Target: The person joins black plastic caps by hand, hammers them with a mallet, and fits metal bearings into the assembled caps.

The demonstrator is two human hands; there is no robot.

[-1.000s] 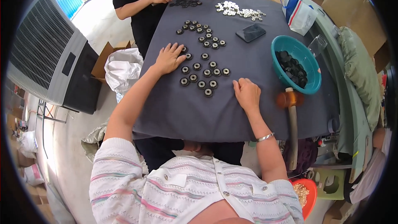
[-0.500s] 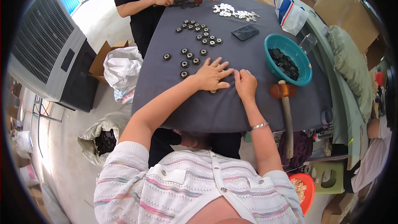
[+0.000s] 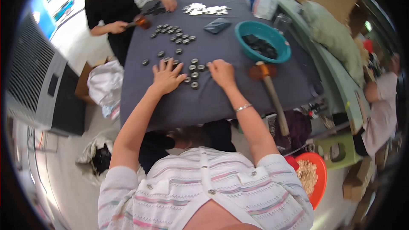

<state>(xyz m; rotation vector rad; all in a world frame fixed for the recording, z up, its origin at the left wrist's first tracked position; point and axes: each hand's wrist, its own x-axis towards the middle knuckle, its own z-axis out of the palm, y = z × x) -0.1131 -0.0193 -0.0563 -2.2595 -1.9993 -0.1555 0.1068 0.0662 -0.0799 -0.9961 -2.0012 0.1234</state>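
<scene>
My left hand [image 3: 167, 77] lies palm down on the grey-covered table, fingers spread, its fingertips over a few small black round pieces with metal centres. To its right, more of these round pieces [image 3: 194, 75] stand in a loose cluster between my two hands. My right hand [image 3: 222, 74] is closed at the cluster's right side, fingertips pinched together beside a round piece [image 3: 201, 67]. Whatever its fingers hold is too small and blurred to name. Further back lies another group of the same pieces [image 3: 179, 35].
A mallet [image 3: 271, 91] lies at the right, its handle past the table edge. Behind it stands a teal basin [image 3: 286, 54] of black parts. White rings [image 3: 206, 9] and a dark phone-like slab [image 3: 217, 26] lie farther back. At the far left, a co-worker's hand grips another mallet [image 3: 142, 22].
My left hand has moved left onto other round pieces, uncovering a cluster. My right hand stays closed, now beside that cluster. The co-worker's mallet has moved nearer. The whole view has shifted.
</scene>
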